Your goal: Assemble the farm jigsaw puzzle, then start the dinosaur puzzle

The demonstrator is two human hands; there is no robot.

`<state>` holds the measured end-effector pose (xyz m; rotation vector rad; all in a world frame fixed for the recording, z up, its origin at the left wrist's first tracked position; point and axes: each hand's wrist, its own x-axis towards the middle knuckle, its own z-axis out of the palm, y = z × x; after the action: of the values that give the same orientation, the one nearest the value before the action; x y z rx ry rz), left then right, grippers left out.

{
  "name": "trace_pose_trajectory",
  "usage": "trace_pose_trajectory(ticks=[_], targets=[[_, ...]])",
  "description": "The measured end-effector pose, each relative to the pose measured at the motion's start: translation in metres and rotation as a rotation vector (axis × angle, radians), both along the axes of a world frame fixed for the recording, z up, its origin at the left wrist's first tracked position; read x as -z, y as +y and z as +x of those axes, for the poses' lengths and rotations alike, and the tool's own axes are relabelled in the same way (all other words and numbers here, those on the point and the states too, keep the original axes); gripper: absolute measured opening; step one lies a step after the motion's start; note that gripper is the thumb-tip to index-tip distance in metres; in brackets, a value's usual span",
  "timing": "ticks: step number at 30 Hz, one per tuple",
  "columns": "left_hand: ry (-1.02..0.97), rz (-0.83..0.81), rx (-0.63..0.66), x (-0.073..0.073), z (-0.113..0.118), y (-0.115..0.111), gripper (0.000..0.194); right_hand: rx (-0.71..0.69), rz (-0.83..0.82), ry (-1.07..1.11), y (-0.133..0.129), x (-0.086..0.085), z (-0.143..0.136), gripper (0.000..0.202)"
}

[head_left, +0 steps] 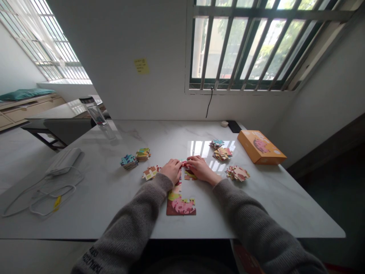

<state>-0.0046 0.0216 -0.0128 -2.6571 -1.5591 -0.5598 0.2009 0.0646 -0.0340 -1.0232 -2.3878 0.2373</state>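
Observation:
A partly joined jigsaw puzzle [182,207] lies flat on the table in front of me, its lower corner showing a pink spotted animal on brown. My left hand [172,170] rests at its upper left, fingers curled down onto the pieces and hiding some of them. From the other side my right hand [199,167] has its fingers bent and closed on a puzzle piece [190,174], which shows partly beneath the palm. The fingertips of both hands nearly meet at the top of the puzzle. Just left of my left hand lies a small pile of puzzle pieces [150,173].
More piles of pieces sit left [129,161] and right [237,173] on the white table [137,213]. An orange box [261,147] stands at the right, a phone [234,126] behind it. A clear bottle [95,112] and a white device with cable [63,161] are on the left.

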Motion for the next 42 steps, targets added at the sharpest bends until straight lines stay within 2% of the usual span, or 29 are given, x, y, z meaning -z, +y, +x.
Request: trace_pose_trajectory(ticks=[7,11,14,17,20,24,27,33,38,42], targets=[[0.049,0.007,-0.011,-0.008,0.004,-0.007,0.029,-0.01,0.042,-0.022,-0.007,0.0,-0.001,0.029],[0.039,0.06,-0.014,-0.015,-0.005,-0.015,0.027,0.001,0.032,-0.042,-0.012,-0.003,-0.001,0.03],[-0.015,0.083,-0.058,-0.021,-0.026,-0.021,0.023,0.003,0.016,-0.04,-0.015,-0.005,-0.001,0.03],[-0.085,0.114,-0.098,-0.022,-0.059,-0.027,0.02,0.004,0.011,-0.032,-0.015,-0.006,-0.001,0.03],[-0.161,0.166,-0.119,-0.015,-0.094,-0.031,0.018,0.008,0.017,-0.021,-0.015,-0.005,-0.001,0.03],[-0.239,0.123,-0.109,0.0,-0.122,-0.034,0.035,0.001,0.019,-0.011,-0.014,-0.004,-0.001,0.029],[-0.28,0.02,-0.075,0.008,-0.127,-0.034,0.039,-0.006,0.01,-0.006,-0.013,-0.004,0.0,0.03],[-0.378,-0.072,-0.063,0.013,-0.132,-0.028,0.025,-0.02,-0.003,0.002,-0.01,-0.003,0.002,0.03],[-0.409,0.038,-0.103,0.015,-0.137,-0.027,0.027,-0.026,-0.01,0.018,-0.009,-0.002,0.002,0.03],[-0.448,0.143,-0.053,0.01,-0.135,-0.028,0.025,-0.031,-0.008,0.022,-0.009,-0.001,0.003,0.028]])
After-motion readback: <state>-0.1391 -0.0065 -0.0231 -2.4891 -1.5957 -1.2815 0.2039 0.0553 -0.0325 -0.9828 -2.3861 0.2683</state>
